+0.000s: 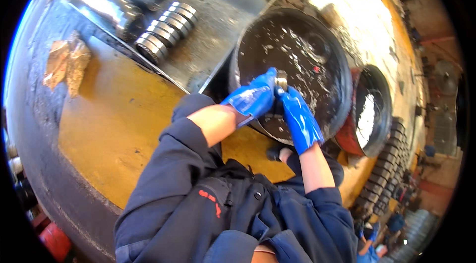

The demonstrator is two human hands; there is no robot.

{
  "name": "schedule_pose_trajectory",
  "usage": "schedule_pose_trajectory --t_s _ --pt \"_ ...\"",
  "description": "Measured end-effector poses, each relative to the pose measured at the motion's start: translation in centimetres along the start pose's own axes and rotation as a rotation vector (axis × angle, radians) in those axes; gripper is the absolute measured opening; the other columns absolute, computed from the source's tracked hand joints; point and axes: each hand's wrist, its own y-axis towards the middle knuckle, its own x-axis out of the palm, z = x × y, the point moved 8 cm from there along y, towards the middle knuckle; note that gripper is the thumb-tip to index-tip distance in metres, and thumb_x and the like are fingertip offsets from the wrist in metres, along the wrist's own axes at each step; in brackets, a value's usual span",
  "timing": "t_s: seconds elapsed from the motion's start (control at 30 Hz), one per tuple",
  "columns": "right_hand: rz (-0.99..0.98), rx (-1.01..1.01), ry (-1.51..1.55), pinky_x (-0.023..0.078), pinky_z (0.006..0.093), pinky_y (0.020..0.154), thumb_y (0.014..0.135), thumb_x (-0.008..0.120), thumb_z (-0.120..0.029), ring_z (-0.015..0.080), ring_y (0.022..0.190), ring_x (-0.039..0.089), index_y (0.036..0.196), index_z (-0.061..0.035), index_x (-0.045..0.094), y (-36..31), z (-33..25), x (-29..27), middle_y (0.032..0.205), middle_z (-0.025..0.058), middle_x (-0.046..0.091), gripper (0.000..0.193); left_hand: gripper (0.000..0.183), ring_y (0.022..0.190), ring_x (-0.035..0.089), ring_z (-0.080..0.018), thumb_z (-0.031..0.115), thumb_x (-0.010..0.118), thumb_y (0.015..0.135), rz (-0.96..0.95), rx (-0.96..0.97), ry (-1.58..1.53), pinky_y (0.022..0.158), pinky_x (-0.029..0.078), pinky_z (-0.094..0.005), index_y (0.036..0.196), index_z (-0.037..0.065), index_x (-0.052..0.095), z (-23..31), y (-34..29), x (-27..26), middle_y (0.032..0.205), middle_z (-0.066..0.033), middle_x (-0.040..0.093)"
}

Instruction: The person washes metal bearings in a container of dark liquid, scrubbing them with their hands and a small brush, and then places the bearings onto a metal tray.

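My left hand point(254, 96) and my right hand point(299, 119), both in blue rubber gloves, are closed round a small metal ring point(281, 79) from its two sides. The ring's shiny edge shows between the fingertips; the gloves hide the rest of it. Both hands are over the near part of a large round tub point(348, 95) of dark liquid with pale foam streaks. To the left, a row of similar shiny metal rings point(166, 31) lies in a shallow metal tray point(218, 2).
Wrapped shiny cylinders point(103, 7) lie at the tray's far left. Crumpled brown paper point(67, 62) rests left of it. A red bucket point(346, 139) with liquid stands right of the tub. Beyond it are rows of dark ring-shaped parts point(384, 169). Another person point(368, 243) shows at lower right.
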Motion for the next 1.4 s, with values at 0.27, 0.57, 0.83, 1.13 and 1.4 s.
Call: schedule_pose_trajectory --t_s 0.27,0.57,0.83,1.13,1.4 --pt "0.23 0.14 -0.537 0.055 0.0446 0.088 0.1 0.068 -0.054 0.0336 0.101 0.072 0.131 0.0008 0.068 -4.2 -1.5 -6.8 0.118 0.024 0.074 0.063 0.047 0.099 0.071 -0.0268 0.046 0.048 0.114 -0.035 -0.533 -1.364 0.092 0.056 -0.0512 0.126 0.005 0.067 -0.3 3.3 10.9 0.107 -0.015 0.075" --pt "0.189 -0.088 -0.776 0.05 0.0523 0.099 0.1 0.063 -0.062 0.0482 0.12 0.065 0.129 0.0027 0.066 -7.2 -0.6 -4.6 0.122 0.0335 0.068 0.071 0.045 0.09 0.072 -0.0258 0.048 0.045 0.114 -0.165 -0.421 -1.326 0.09 0.059 -0.0462 0.127 0.01 0.067 -4.2 1.6 12.3 0.108 -0.0119 0.076" --pt "0.313 0.008 -0.695 0.05 0.0524 0.102 0.103 0.06 -0.059 0.0492 0.123 0.064 0.131 0.0009 0.067 -9.4 -1.2 -4.0 0.128 0.033 0.067 0.067 0.054 0.091 0.07 -0.0207 0.049 0.035 0.117 -0.224 -0.305 -1.031 0.094 0.054 -0.0398 0.119 0.009 0.072 1.8 -4.1 8.7 0.105 -0.0089 0.076" --pt "0.362 0.051 -0.621 0.052 0.0515 0.101 0.105 0.062 -0.047 0.0435 0.119 0.069 0.135 -0.0026 0.069 -9.5 -0.4 -3.2 0.127 0.0265 0.073 0.053 0.05 0.09 0.072 -0.0224 0.044 0.04 0.117 -0.473 -0.264 -1.23 0.09 0.058 -0.0389 0.122 0.005 0.071 3.2 -5.1 9.2 0.107 -0.0123 0.077" --pt "0.402 0.097 -0.435 0.055 0.045 0.096 0.106 0.062 -0.047 0.0339 0.11 0.073 0.136 -0.0003 0.067 -6.7 4.5 -5.6 0.122 0.0218 0.076 0.056 0.05 0.087 0.073 -0.0235 0.04 0.04 0.116 -0.662 -0.261 -1.415 0.086 0.06 -0.0373 0.118 0.001 0.072 4.6 -5.4 10.1 0.104 -0.0136 0.077"
